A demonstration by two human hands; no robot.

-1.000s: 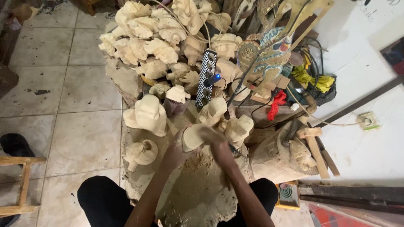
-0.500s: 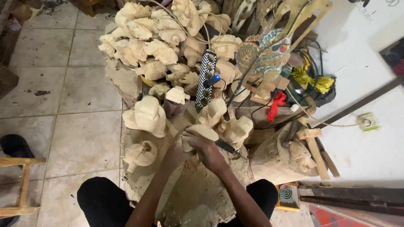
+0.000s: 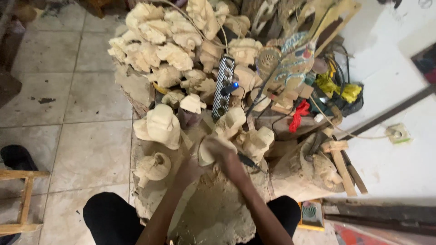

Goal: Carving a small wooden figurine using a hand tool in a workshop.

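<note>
Hands (image 3: 213,159) lower on carving (image 3: 210,149) now

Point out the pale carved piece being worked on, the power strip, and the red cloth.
pale carved piece (image 3: 208,152), head view, its rounded left side beside the hands.
power strip (image 3: 222,86), head view, middle of its socket face.
red cloth (image 3: 299,113), head view, middle of the bunched fabric.

A pale, rounded wooden carving (image 3: 210,149), unpainted and blurred, sits tilted above the sawdust-covered block (image 3: 213,213).
</note>
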